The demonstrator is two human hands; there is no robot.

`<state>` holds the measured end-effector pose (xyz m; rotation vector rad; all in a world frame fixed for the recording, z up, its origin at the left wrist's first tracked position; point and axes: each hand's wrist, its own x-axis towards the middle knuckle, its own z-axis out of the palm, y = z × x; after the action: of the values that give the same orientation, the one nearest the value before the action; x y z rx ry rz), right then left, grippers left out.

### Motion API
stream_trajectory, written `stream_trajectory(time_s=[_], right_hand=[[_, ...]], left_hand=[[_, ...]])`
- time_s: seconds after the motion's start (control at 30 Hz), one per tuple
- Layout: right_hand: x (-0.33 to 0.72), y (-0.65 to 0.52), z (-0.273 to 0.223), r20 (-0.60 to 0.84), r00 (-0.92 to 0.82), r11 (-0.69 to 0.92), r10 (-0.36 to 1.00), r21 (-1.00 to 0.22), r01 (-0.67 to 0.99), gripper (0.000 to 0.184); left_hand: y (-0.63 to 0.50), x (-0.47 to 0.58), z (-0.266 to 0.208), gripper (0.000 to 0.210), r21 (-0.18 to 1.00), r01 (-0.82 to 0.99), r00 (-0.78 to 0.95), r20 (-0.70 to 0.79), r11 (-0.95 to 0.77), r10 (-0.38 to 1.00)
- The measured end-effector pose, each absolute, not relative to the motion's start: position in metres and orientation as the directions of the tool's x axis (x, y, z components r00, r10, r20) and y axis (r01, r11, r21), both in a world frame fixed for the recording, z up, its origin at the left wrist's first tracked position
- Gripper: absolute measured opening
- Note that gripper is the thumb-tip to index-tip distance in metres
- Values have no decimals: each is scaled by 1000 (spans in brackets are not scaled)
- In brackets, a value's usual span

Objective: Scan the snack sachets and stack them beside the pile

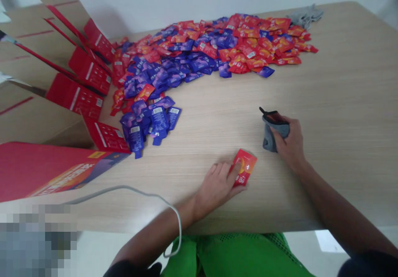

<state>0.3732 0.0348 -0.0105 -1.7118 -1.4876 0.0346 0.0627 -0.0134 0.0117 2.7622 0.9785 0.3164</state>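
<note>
Near the front of the table, my left hand (219,183) grips a flat red-and-orange sachet (248,164) against the wood. Its index finger lies over the printed face, with the thumb along the lower edge. To the right, my right hand (290,142) is closed around a small grey cloth bundle (270,139). A black rim and a dark reddish part show at the bundle's top, and a short black tip sticks out; what is inside is hidden. The bundle is apart from the sachet.
A long heap of red sachets (239,64) and purple sachets (160,76) runs along the table's back. Several open red cartons (40,165) line the left side. A crumpled grey cloth (306,16) lies back right. A pale cable (137,190) crosses the front left, over my left forearm.
</note>
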Motion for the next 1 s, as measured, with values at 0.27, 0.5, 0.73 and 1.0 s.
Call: stream_trajectory(time_s=[0.27,0.5,0.73,1.0], right_hand=[[370,38,-17,420,395,-7,817,-678,735,49],[368,38,-13,405,395,2,825,-700,714,50],[370,39,-13,387,379,3,841,-703,711,48],[372,39,-16,376,370,0,850,-702,713,49]], left_hand=[[-11,89,43,70,221,746,656,-79,-628,751],[-12,82,48,51,229,668,732,-35,-708,680],[15,63,24,26,463,633,677,59,-621,734],[92,-35,50,34,902,425,-100,130,-76,986]])
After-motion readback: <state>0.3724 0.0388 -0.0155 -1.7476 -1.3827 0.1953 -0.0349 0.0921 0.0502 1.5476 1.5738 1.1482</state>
